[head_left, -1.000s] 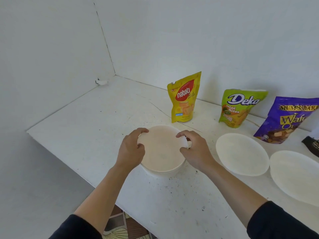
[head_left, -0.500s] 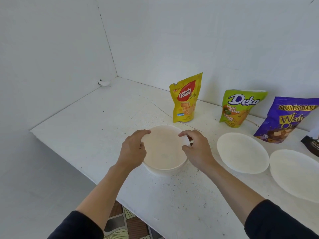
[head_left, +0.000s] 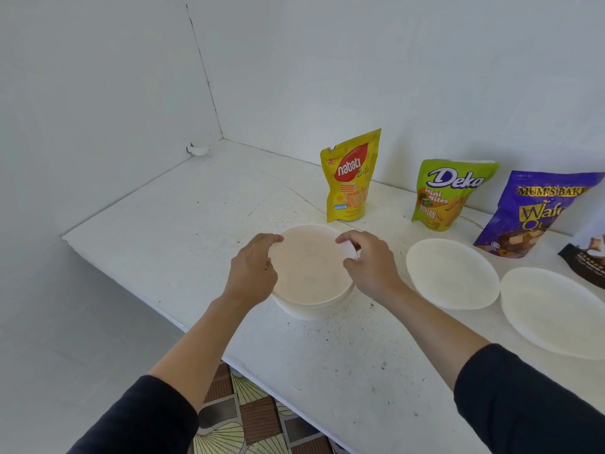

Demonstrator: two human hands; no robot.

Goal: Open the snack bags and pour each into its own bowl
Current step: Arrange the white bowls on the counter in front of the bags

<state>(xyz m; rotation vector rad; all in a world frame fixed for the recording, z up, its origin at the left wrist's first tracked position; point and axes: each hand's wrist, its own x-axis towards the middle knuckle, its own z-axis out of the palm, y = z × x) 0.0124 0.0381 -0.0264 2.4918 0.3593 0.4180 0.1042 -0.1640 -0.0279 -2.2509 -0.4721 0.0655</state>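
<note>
Bowl stack (head_left: 307,273): centre of white table (head_left: 157,224), near front edge; left hand (head_left: 252,270) and right hand (head_left: 370,267) pinch opposite rims, fingers curled over lip. Bowls: 2 loose, empty, right of stack — middle bowl (head_left: 451,273), right bowl (head_left: 556,312); stack at least 2 (exact number unclear). Bags: 4 along far wall — yellow bag (head_left: 350,178), green bag (head_left: 448,194), purple bag (head_left: 537,214), dark bag (head_left: 586,260), last cut by frame. Risk, judged: nested bowls may stick, lower one lifting then dropping; light bowl could skid off edge

Count: 4 bags (yellow (head_left: 348,178), green (head_left: 442,194), purple (head_left: 530,214), dark (head_left: 584,268)), 2 loose bowls (head_left: 453,273) (head_left: 553,309), 1 bowl stack (head_left: 307,267), 2 hands (head_left: 252,273) (head_left: 370,270).
</note>
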